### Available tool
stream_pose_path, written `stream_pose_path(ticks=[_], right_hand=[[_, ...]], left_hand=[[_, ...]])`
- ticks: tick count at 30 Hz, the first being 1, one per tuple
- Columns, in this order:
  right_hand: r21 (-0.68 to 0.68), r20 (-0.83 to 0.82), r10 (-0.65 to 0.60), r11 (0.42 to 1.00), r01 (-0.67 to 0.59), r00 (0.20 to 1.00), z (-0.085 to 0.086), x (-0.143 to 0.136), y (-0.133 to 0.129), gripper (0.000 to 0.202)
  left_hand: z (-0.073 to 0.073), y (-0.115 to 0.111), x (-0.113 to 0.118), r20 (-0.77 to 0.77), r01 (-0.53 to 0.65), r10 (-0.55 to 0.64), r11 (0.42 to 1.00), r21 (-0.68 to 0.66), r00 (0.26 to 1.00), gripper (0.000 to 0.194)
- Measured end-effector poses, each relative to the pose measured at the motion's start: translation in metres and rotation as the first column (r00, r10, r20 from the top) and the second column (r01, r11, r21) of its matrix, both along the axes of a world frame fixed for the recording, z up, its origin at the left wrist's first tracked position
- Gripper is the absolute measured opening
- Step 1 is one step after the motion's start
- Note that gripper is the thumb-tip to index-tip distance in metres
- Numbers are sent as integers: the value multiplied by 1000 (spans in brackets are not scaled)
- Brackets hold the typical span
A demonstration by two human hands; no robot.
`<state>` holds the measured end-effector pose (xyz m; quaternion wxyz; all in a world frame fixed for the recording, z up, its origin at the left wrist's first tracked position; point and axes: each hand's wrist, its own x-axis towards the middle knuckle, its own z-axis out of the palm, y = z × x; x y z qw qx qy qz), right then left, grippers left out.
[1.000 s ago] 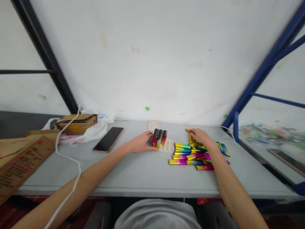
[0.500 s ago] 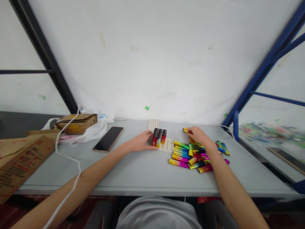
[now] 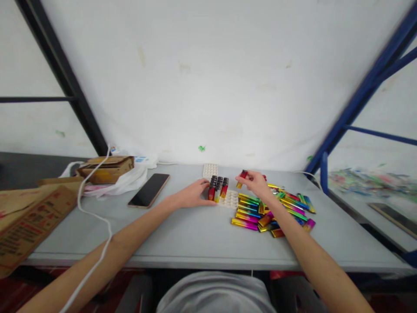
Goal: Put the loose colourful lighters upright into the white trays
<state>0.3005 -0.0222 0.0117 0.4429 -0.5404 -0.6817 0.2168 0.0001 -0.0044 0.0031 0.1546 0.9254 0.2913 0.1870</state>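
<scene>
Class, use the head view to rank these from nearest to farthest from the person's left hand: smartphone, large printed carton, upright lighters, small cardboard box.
1. Upright lighters: immediately right of the left hand.
2. Smartphone: lying flat, to the hand's left.
3. Small cardboard box: farther left, toward the wall.
4. Large printed carton: at the picture's left edge.

Loose lighter-like pieces (image 3: 267, 217) are gleaming like polished foil (underlying material undetermined), while the uneven-surfaced tray (image 3: 232, 199) is showing matt plastic, the phone (image 3: 149, 190) is presenting a smooth, glossy screen, the tabletop (image 3: 195, 237) is looking smooth and matt, and the carton (image 3: 42, 221) is displaying dull cardboard.
</scene>
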Motion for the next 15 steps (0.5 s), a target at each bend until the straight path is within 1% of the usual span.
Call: stream_pose_path(ticks=[2,5,8,10,12,13,15], right_hand=[[-6,-52,69,998,-69,996,1,-9,-4,59],[5,-124,184,983,-185,975,8,-21,-14,59],[-62,-305,289,945,-322,908,12,-31,-23,52],[-129,-436,282,920,-370,854,11,-38,-26,51],[-180,-504,224,917,-356,834,9,-43,-26,55],[-186,-504,198,926,-329,841,7,-46,-26,57],[-151,-449,169,954,-261,877,3,-49,-25,58]], left_hand=[[1,-1,0,0,0,0,1000,-6,1000,65],[1,-1,0,-6,-17,17,1000,-14,1000,66],[0,-1,0,-13,-22,22,1000,-11,1000,68],[-2,1,0,-11,-20,20,1000,-10,1000,69],[-3,2,-1,-4,-24,24,1000,-8,1000,69],[-4,2,-1,-1,-23,23,1000,-6,1000,68],[-3,2,0,0,-25,25,1000,-1,1000,68]])
